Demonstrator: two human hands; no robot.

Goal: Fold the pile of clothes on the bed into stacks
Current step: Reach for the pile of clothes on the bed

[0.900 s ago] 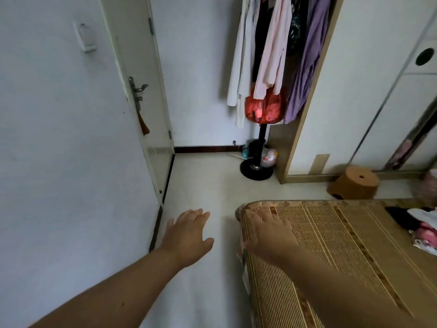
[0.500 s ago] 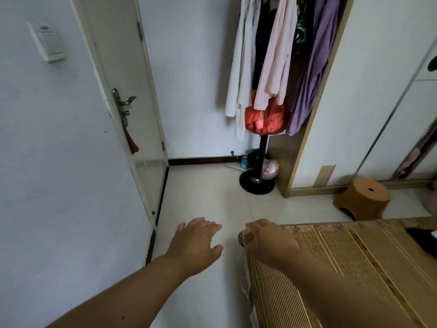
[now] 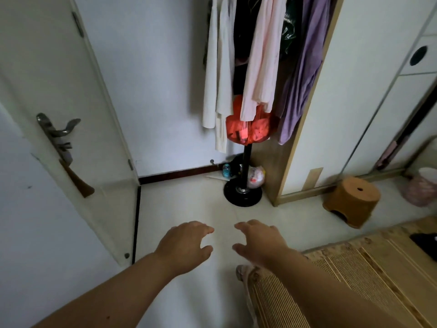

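Both hands hang low in the centre of the frame, palms down over the pale floor [image 3: 189,204]. The left hand [image 3: 186,247] and right hand [image 3: 257,245] are close together but apart, their fingers loosely spread and a little bent, and neither grips anything. The right forearm passes over the near corner of the bed [image 3: 272,301] at lower right; whether it touches the bed cannot be told. A woven mat [image 3: 378,268] covers the bed, and the bottom and right edges of the frame cut off most of it. Of the clothes to be folded, only a dark cloth [image 3: 425,245] shows, lying on the mat at the far right edge and mostly out of frame. Beyond the bed a brown stool [image 3: 352,201] stands on the floor, and a pinkish basket [image 3: 422,190] beside it is blurred and cropped. At top centre, garments [image 3: 260,67] in white, pink and purple hang from a black stand [image 3: 243,192], their tops out of frame, with a red bag [image 3: 248,129] among them. Small items by the stand's base are too unclear to name. A wardrobe [image 3: 354,91] fills the upper right. At left an open door [image 3: 78,95] carries a smeared metal handle [image 3: 59,131].
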